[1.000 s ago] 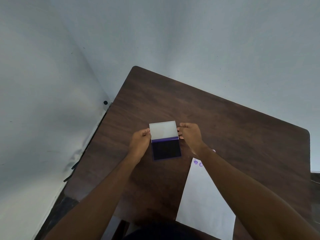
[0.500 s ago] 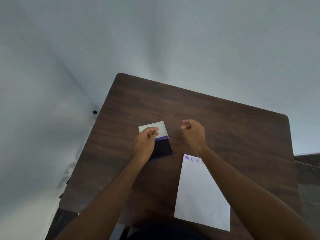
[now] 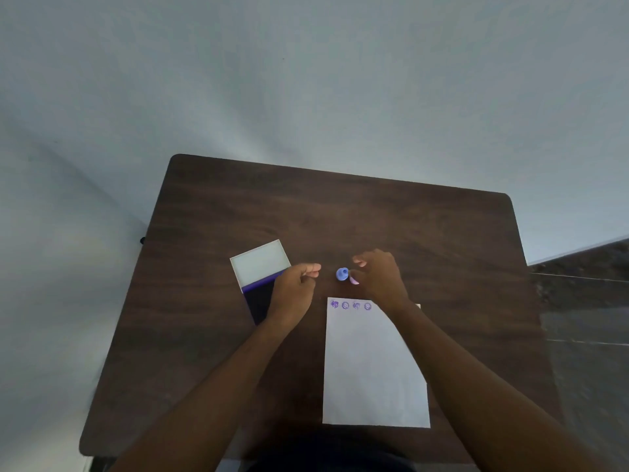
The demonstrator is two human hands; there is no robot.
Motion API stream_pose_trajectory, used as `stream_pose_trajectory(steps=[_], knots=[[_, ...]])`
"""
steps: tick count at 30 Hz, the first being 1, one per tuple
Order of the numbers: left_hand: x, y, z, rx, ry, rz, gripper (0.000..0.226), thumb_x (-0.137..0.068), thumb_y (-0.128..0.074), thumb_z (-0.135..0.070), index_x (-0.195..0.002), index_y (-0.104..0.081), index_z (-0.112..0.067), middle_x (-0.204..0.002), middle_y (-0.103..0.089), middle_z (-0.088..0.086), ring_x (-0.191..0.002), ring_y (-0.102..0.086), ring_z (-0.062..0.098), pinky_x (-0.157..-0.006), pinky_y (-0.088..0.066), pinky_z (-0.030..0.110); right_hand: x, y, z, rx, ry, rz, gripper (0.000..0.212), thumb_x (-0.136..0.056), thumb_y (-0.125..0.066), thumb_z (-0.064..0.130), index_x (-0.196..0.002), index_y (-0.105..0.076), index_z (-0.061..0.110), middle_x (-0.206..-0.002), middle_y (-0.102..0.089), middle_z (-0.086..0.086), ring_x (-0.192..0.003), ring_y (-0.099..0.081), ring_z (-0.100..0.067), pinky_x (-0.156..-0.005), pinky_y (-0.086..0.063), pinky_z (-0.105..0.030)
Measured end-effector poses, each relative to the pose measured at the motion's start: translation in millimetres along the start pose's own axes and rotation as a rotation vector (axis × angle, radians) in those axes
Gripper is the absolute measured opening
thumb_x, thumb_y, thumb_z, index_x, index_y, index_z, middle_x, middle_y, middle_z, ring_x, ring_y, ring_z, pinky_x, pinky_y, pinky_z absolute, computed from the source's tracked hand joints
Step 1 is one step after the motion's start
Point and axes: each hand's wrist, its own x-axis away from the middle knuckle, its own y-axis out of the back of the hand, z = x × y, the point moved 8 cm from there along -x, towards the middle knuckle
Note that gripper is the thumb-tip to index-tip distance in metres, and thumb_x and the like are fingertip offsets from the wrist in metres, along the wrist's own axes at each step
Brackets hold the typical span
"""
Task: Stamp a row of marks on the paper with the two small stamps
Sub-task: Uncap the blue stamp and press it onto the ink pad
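Blue stamp (image 3: 342, 274) on table, between hands; right grip (image 3: 379, 277) curled beside it, left grip (image 3: 295, 290) loosely curled.

Two hands (image 3: 296, 291) (image 3: 379, 277), one blue stamp (image 3: 341, 274), four purple marks (image 3: 350, 305), one paper (image 3: 371, 376), one ink pad (image 3: 260, 281), one table (image 3: 374, 219)

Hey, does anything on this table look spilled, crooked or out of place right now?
Nothing spilled. The open ink pad sits askew to the paper, and the blue stamp stands off the sheet.
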Motion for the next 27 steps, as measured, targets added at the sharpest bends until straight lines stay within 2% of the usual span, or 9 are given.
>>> stream_pose_trajectory(steps=[2, 5, 10, 14, 20, 23, 25, 27], knots=[[-1.0, -3.9, 1.8, -0.012, 0.002, 0.004, 0.034, -0.096, -0.045, -0.005, -0.119, -0.067, -0.018, -0.117, -0.069, -0.004, -0.108, -0.062, 0.008, -0.093, -0.052, 0.025, 3.5, -1.8, -0.6, 0.046, -0.001, -0.032, 0.025, -0.084, -0.067, 0.028, -0.107, -0.072, 0.018, -0.113, -0.069, -0.004, -0.107, -0.056, -0.024, -0.088, -0.048, -0.037], [-2.1, -6.6, 5.0, -0.034, 0.007, -0.003, 0.031, -0.098, -0.047, -0.008, -0.118, -0.067, -0.020, -0.119, -0.069, -0.005, -0.107, -0.063, 0.008, -0.093, -0.051, 0.024, 2.9, -7.6, 4.5, 0.110, 0.025, -0.049, 0.029, -0.086, -0.064, 0.035, -0.112, -0.070, 0.021, -0.118, -0.066, 0.000, -0.112, -0.051, -0.021, -0.091, -0.043, -0.036], [-4.5, -6.6, 5.3, -0.032, 0.027, 0.002, 0.032, -0.098, -0.046, -0.007, -0.117, -0.067, -0.020, -0.118, -0.069, -0.004, -0.108, -0.064, 0.011, -0.093, -0.051, 0.025, -1.5, -17.6, 12.4, 0.153, 0.083, -0.036, 0.027, -0.088, -0.061, 0.039, -0.106, -0.069, 0.022, -0.117, -0.066, 0.002, -0.109, -0.050, -0.017, -0.094, -0.037, -0.034], [-5.3, -5.7, 4.8, -0.020, 0.033, 0.015, 0.033, -0.098, -0.045, -0.006, -0.117, -0.067, -0.019, -0.116, -0.070, -0.003, -0.102, -0.063, 0.007, -0.085, -0.049, 0.019, -4.7, -23.0, 17.2, 0.202, 0.105, -0.008, 0.028, -0.088, -0.061, 0.042, -0.107, -0.068, 0.024, -0.119, -0.064, 0.003, -0.112, -0.050, -0.017, -0.100, -0.035, -0.037], [-3.8, -7.3, -0.5, -0.013, -0.001, 0.034, 0.031, -0.098, -0.046, -0.008, -0.116, -0.068, -0.020, -0.114, -0.070, -0.004, -0.099, -0.063, 0.006, -0.091, -0.052, 0.024, -5.1, -24.1, 22.3, 0.259, 0.133, 0.007, 0.027, -0.090, -0.060, 0.037, -0.108, -0.070, 0.021, -0.118, -0.066, 0.000, -0.113, -0.050, -0.019, -0.102, -0.035, -0.038], [-2.8, -9.1, -2.6, -0.027, -0.004, 0.062, 0.032, -0.098, -0.046, -0.008, -0.118, -0.068, -0.018, -0.113, -0.070, -0.004, -0.103, -0.064, 0.009, -0.093, -0.052, 0.025, -7.4, -22.4, 19.7, 0.120, 0.092, 0.000, 0.024, -0.091, -0.058, 0.037, -0.097, -0.072, 0.018, -0.107, -0.069, 0.000, -0.104, -0.052, -0.018, -0.095, -0.039, -0.033], [-3.4, -8.2, -2.0, -0.037, 0.005, 0.067, 0.033, -0.097, -0.045, -0.006, -0.118, -0.068, -0.018, -0.113, -0.070, -0.004, -0.104, -0.064, 0.010, -0.092, -0.051, 0.024, -7.0, -19.9, 23.6, 0.001, 0.092, 0.004, 0.026, -0.092, -0.055, 0.034, -0.085, -0.073, 0.016, -0.093, -0.072, -0.001, -0.089, -0.053, -0.014, -0.093, -0.042, -0.030], [-4.2, -6.0, -1.0, -0.033, 0.006, 0.059, 0.034, -0.096, -0.046, -0.004, -0.119, -0.067, -0.019, -0.116, -0.070, -0.003, -0.105, -0.064, 0.010, -0.090, -0.050, 0.021, -4.9, -14.9, 26.8, -0.117, 0.090, -0.018, 0.024, -0.092, -0.058, 0.028, -0.083, -0.075, 0.013, -0.084, -0.072, -0.001, -0.076, -0.054, -0.012, -0.090, -0.045, -0.028]])
